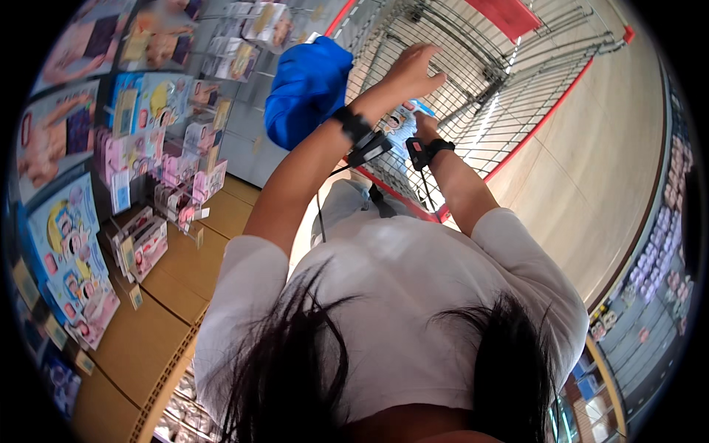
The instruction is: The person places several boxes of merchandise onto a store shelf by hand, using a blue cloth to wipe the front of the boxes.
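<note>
My left hand (pixel 414 71) is held over the wire shopping cart (pixel 533 134), its thumb and fingers apart and nothing in them. Just below it, my right hand (pixel 425 125) grips the edge of a light blue package (pixel 396 120) printed with a cartoon figure. The package is inside the cart's outline, partly hidden by my left wrist and its black strap. A bright blue cloth or fabric bag (pixel 310 88) bulges beside my left forearm, at the cart's left side; what holds it up cannot be seen.
On the left, a display wall carries hanging pink packs (pixel 133 152) and larger blue cartoon packages (pixel 72 232). Brown ledge panels (pixel 160 310) run below them. A red panel (pixel 507 19) is fixed on the cart. Pale floor (pixel 576 183) separates it from a right-hand rack with purple items (pixel 656 255).
</note>
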Demonstrator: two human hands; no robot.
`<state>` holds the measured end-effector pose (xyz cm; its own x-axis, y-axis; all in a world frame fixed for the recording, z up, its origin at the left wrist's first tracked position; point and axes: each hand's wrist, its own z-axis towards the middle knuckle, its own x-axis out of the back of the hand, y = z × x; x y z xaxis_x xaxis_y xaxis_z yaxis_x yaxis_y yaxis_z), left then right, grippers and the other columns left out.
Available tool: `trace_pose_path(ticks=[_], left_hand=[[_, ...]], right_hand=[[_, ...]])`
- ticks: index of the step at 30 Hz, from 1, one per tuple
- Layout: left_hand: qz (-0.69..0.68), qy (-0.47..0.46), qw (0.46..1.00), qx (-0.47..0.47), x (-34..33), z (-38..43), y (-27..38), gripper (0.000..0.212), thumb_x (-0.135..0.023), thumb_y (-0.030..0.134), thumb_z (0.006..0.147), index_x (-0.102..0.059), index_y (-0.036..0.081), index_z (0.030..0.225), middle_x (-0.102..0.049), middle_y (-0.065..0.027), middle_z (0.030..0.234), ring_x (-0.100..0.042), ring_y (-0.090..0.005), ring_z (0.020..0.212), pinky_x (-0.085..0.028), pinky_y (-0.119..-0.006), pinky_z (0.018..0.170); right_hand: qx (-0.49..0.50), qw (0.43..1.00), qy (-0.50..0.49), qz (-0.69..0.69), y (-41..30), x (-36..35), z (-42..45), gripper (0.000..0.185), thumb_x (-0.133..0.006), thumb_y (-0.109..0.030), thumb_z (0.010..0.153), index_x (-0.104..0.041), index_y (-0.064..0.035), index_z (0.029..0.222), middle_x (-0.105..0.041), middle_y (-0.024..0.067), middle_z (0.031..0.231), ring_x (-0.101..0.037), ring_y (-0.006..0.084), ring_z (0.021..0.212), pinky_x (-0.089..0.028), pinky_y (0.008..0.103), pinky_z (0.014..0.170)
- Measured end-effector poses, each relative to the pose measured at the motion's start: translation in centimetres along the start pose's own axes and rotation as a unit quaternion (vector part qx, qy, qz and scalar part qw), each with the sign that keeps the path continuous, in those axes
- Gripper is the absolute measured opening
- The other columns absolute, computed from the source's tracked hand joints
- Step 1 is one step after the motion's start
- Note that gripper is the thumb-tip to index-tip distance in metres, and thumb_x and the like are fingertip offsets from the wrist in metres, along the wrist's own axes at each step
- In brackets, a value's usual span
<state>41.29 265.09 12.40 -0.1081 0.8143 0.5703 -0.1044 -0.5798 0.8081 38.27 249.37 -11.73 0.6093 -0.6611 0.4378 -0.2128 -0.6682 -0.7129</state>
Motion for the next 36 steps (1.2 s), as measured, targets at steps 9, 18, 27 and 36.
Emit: trace_pose_path(ticks=[9,18,27,36], left_hand=[[-0.161,-0.237,0.739,0.61,-13.5,-1.2,-14.8,0.029,-0.061,0.023,0.078,-0.055,-0.002,0.092,-0.061,-0.0126,0.085,-0.061,-0.0263,0.072,-0.047,-0.036,0.054],[-0.064,-0.344,0.839,0.416,-15.5,-4.0,-19.4,0.038,-0.064,0.03,0.073,-0.06,0.0,0.096,-0.061,-0.0177,0.087,-0.061,-0.027,0.075,-0.048,-0.038,0.063],[-0.261,0.067,0.86,0.434,-7.8,1.1,-7.3,0.061,-0.071,0.04,0.062,-0.061,-0.015,0.085,-0.063,-0.0241,0.084,-0.063,-0.0223,0.073,-0.048,-0.034,0.058],[-0.403,0.152,0.894,0.125,10.0,-9.5,7.1,0.042,-0.064,0.027,0.082,-0.051,0.001,0.113,-0.059,-0.0079,0.102,-0.057,-0.0133,0.092,-0.047,-0.027,0.075]], right_hand=[[-0.383,0.807,0.05,0.446,0.7,0.2,-1.6,0.023,-0.057,-0.016,0.078,-0.057,0.0036,0.089,-0.06,0.0155,0.067,-0.056,0.0233,0.052,-0.046,0.0367,0.049],[-0.259,0.96,0.06,0.087,2.4,-0.3,0.6,0.069,-0.064,-0.055,0.069,-0.061,0.0081,0.096,-0.065,0.0201,0.087,-0.065,0.0287,0.076,-0.051,0.0336,0.064],[-0.017,0.83,0.368,0.419,-12.0,4.5,-1.7,0.059,-0.074,-0.042,0.069,-0.057,0.0075,0.097,-0.062,0.0149,0.09,-0.059,0.0202,0.077,-0.048,0.0327,0.069],[0.29,0.909,0.15,0.259,-26.0,8.4,-16.3,0.046,-0.077,-0.019,0.072,-0.052,0.0021,0.104,-0.062,0.0106,0.093,-0.058,0.0146,0.083,-0.047,0.0267,0.071]])
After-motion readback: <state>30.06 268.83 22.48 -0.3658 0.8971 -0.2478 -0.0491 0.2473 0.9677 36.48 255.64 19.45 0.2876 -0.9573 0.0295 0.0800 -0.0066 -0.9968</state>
